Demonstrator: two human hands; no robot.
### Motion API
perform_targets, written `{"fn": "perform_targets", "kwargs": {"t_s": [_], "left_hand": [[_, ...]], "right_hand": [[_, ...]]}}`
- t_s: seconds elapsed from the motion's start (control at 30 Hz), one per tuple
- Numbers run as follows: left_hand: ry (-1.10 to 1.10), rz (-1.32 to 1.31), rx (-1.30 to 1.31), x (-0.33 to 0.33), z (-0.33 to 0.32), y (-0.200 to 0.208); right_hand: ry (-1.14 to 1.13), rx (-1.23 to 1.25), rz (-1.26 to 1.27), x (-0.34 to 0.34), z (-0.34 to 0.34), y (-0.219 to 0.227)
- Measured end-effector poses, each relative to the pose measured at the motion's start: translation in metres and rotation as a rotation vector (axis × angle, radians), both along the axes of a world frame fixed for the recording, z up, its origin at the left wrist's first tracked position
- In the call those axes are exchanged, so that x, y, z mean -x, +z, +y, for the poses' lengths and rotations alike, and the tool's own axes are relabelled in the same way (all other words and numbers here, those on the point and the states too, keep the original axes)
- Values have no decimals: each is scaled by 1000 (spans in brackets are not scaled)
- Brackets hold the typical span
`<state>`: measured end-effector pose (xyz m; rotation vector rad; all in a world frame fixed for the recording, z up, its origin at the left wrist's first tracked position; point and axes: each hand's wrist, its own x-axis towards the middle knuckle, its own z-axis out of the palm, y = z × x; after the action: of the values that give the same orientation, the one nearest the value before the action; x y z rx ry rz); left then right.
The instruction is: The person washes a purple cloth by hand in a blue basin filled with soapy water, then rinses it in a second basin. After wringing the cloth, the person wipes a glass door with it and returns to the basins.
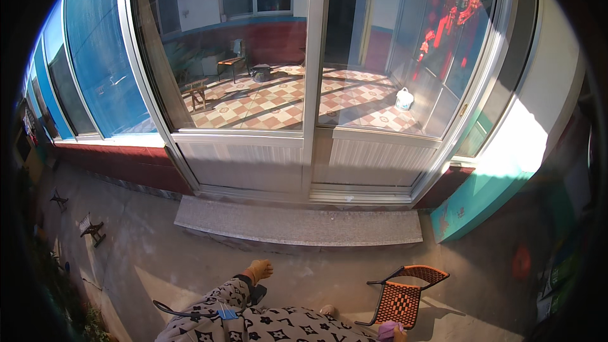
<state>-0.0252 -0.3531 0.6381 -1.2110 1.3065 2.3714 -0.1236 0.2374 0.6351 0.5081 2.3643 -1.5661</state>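
Note:
My left hand (258, 270) is held out in front of my body, fingers stretched out and apart, with nothing in it. Its sleeve is patterned in grey and black, with a dark cuff. At the lower edge, partly cut off, my right hand (399, 335) is closed around a bunched purple cloth (387, 330). Just beyond that hand stands a small chair (398, 304) with an orange and black woven seat and backrest on a dark frame.
Ahead, a stone step (304, 227) lies below a glazed sliding door (310, 164). Small folding stools (92, 228) stand on the concrete at left. A turquoise-based wall (472, 209) juts out at right. Behind the glass, a checkered tile floor (266, 98) holds a bench and a white container (404, 99).

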Motion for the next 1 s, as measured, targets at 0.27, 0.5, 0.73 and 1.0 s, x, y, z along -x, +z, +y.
{"fn": "perform_targets", "kwargs": {"t_s": [0.27, 0.5, 0.73, 1.0], "left_hand": [[328, -2, -155, -3, 18, 4], [431, 105, -220, -35, 3, 19], [631, 102, -174, -43, -113, 16], [784, 181, -153, -82, -221, 1]], "right_hand": [[270, -122, 158, 151, -13, 39], [460, -120, 314, 248, -117, 77], [578, -80, 394, 257, -300, 125], [800, 9, 461, 252, -503, 208]]}}
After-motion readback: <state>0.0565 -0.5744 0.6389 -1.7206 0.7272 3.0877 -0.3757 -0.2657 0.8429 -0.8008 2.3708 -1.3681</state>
